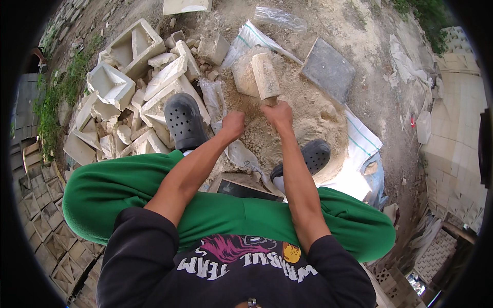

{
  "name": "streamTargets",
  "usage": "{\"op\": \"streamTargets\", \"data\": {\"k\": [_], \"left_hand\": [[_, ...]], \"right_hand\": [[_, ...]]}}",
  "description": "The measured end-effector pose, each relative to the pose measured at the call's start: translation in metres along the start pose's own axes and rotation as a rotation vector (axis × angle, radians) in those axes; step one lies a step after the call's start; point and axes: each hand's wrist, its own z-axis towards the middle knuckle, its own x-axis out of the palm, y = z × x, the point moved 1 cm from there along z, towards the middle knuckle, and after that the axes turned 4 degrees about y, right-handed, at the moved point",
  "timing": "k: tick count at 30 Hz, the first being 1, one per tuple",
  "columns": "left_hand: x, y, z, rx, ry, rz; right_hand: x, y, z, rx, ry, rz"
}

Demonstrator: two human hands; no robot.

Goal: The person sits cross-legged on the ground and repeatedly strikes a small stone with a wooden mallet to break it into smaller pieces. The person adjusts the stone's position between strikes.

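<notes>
Dusty, pale, blocky mallet head (265,75) on a short handle: likely heavy, stiff, top-weighted, gritty rather than slippery; best gripped low on the handle. Poised over the sandy rubble mound (308,115), just in front of the knees. Right hand (279,113) with fingers wrapped round the handle, forearm stretched forward. Left hand (233,124) fisted just beside; contents impossible to tell.

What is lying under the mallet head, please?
Under the mallet head lies a pale stone block on a heap of sandy rubble. The mallet covers the block's right part. The right hand grips the handle.
</notes>
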Motion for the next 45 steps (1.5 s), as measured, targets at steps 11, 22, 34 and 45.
{"op": "streamTargets", "data": {"k": [11,22,34,45], "left_hand": [[0.011,0.011,0.016,0.063,0.033,-0.036],[0.026,0.027,0.021,0.013,0.034,-0.067],[0.021,0.025,0.017,-0.018,-0.003,-0.119],[0.025,0.025,0.021,-0.002,0.023,-0.101]], "right_hand": [[0.003,0.011,0.012,-0.224,-0.126,0.039],[-0.003,0.037,-0.022,-0.281,-0.083,0.186],[0.017,0.01,-0.015,-0.091,0.016,0.047],[0.007,0.017,-0.006,-0.391,-0.281,0.068]]}}
